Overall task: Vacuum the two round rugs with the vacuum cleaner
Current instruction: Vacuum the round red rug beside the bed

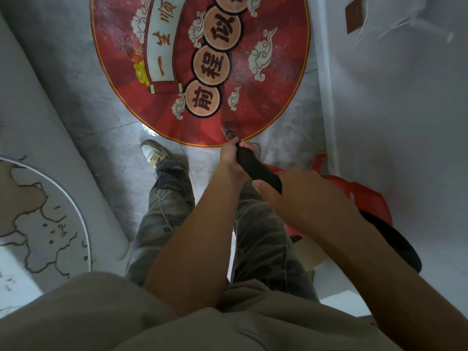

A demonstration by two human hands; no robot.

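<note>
The left hand [231, 158], ahead to steer, and the right hand [304, 193] curl their fingers round the black tube [258, 171] of the red-and-black handheld vacuum cleaner [369, 209]. Its nozzle [228, 131] touches the near edge of the red round printed rug [266, 97]. The pale round map-patterned rug [38, 211] lies well apart, left.

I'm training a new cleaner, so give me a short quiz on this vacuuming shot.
1. True or false: the vacuum nozzle sits at the red round rug's near edge.
2. The left hand and right hand both grip the black wand. Which is nearer the nozzle? A) left B) right
3. Fill in: the pale map-patterned round rug lies on the person's ____ side.
Key: 1 true; 2 A; 3 left.
</note>
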